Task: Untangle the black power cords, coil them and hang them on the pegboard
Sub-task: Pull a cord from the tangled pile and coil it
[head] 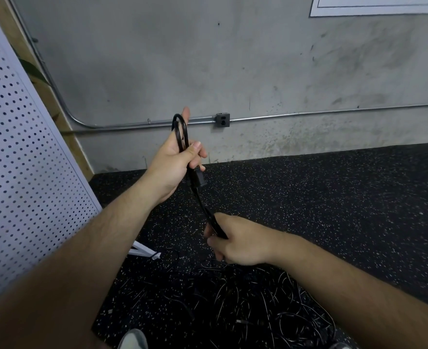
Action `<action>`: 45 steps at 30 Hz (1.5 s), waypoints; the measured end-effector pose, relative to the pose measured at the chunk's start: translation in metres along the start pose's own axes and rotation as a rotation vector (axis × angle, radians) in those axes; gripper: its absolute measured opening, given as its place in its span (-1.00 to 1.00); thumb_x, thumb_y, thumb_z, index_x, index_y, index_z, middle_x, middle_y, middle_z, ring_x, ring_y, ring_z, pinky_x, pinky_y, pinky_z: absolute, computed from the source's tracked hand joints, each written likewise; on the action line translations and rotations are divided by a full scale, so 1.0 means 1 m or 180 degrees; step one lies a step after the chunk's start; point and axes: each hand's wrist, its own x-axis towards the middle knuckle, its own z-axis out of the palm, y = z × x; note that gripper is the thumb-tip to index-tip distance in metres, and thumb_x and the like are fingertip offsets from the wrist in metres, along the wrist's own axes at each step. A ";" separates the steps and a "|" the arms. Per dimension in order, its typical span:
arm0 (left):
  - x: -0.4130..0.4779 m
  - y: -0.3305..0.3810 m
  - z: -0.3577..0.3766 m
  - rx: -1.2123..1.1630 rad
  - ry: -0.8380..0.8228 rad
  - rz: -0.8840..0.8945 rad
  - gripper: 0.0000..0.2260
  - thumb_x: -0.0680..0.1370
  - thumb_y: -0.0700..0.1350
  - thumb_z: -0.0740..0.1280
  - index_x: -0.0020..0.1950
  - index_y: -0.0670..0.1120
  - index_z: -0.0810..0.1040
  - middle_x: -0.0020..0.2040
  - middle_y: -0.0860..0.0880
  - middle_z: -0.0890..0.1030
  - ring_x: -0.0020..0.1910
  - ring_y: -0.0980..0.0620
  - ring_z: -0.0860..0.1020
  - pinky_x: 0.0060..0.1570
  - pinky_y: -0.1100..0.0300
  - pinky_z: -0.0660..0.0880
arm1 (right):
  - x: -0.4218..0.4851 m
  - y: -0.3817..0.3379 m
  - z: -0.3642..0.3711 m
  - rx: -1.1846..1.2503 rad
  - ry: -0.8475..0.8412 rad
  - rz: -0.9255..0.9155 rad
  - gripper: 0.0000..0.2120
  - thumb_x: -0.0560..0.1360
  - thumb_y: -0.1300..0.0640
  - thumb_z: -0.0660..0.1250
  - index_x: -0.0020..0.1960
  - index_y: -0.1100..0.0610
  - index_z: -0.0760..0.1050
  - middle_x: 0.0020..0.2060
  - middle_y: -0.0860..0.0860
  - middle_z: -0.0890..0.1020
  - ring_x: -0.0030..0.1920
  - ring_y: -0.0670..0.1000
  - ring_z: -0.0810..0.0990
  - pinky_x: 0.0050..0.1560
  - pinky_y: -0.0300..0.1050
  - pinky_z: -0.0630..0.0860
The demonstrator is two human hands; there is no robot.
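My left hand [176,161] is raised in front of the wall and grips a black power cord [182,132] folded into a narrow loop that sticks up above the fingers. The cord's black plug [199,178] hangs just under that hand. From there the cord runs taut down to my right hand [238,241], which grips it lower and nearer to me. A tangled heap of black cords [253,301] lies on the floor below my right arm. The white pegboard [19,172] leans at the left.
A grey concrete wall with a metal conduit [145,124] and an outlet box [223,120] stands ahead. The floor is black speckled rubber [333,197]. The pegboard's white foot [145,251] juts out near the heap. A shoe tip [133,340] shows at the bottom edge.
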 end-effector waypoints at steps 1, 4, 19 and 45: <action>-0.001 0.001 0.001 -0.0011 0.0008 -0.0046 -0.37 0.70 -0.34 0.16 0.61 0.22 0.12 -0.21 -0.09 0.49 -0.36 0.14 0.37 -0.14 0.18 0.53 | 0.000 0.001 0.000 -0.0005 -0.0009 0.0068 -0.89 0.68 0.04 0.21 0.13 0.08 0.40 -0.21 0.00 0.65 -0.31 -0.09 0.59 -0.22 -0.08 0.56; -0.006 0.005 0.001 -0.0119 -0.0081 -0.0150 -0.39 0.70 -0.33 0.15 0.63 0.18 0.13 -0.15 -0.09 0.66 -0.34 0.08 0.47 -0.18 0.16 0.55 | 0.000 0.007 -0.003 -0.0130 0.0210 0.0305 -0.82 0.69 0.01 0.19 0.09 0.13 0.40 -0.12 0.12 0.65 -0.23 0.07 0.63 -0.14 0.12 0.58; -0.024 0.019 0.023 0.0065 -0.1539 -0.1040 -0.75 0.69 -0.02 0.19 -0.03 -0.17 0.49 -0.43 0.00 0.18 -0.62 0.10 0.18 -0.56 0.21 0.10 | 0.020 0.031 -0.046 0.1729 0.1720 0.0043 -0.19 0.46 0.38 0.38 0.52 -0.11 0.11 -0.11 0.17 0.66 -0.16 0.05 0.65 0.01 0.05 0.59; -0.030 0.029 0.047 -0.2104 -0.1854 -0.1498 -0.73 0.65 0.05 0.21 -0.20 -0.03 0.43 -0.50 0.13 0.15 -0.65 0.20 0.18 -0.61 0.30 0.22 | 0.045 0.013 -0.021 0.2343 0.1265 -0.0195 -0.63 0.66 -0.02 0.28 0.09 0.33 0.54 -0.15 0.38 0.62 -0.22 0.12 0.57 -0.14 0.10 0.67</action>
